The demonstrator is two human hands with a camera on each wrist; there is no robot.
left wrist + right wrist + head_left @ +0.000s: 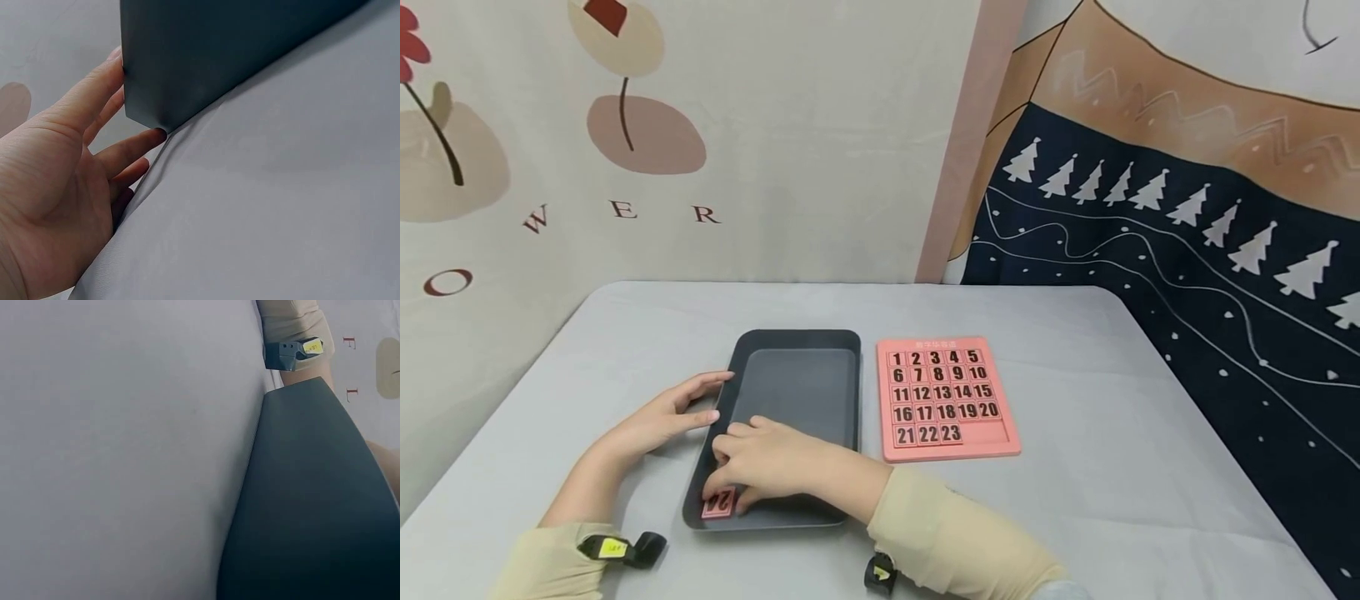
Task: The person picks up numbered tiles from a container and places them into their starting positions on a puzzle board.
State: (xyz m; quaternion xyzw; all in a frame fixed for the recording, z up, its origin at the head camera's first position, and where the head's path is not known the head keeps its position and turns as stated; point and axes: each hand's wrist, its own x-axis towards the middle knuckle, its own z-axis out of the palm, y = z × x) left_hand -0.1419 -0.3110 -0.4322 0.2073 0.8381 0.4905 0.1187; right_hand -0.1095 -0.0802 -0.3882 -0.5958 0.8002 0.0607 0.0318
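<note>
A dark grey tray (pixel 808 512) lies on the table, with a pink number tile (pixel 718 505) at its near left corner. My right hand (pixel 767 458) reaches across the tray's near end and pinches this tile, the thumb at its right side and a finger at its left. The tile's digits look like 24. My left hand (pixel 662 421) rests against the tray's left side, its thumb and index fingertips at the rim. In the left wrist view, the fingers of that hand (pixel 56 169) are spread loosely against the tray's outer wall (pixel 206 56). The right wrist view leaves out my right hand.
To the right of the tray lies a pink number board (pixel 951 454) with tiles 1 to 23 in rows and a bare recess after 23. A pale cloth covers the table (pixel 1097 400). Printed curtains (pixel 820 167) hang behind it.
</note>
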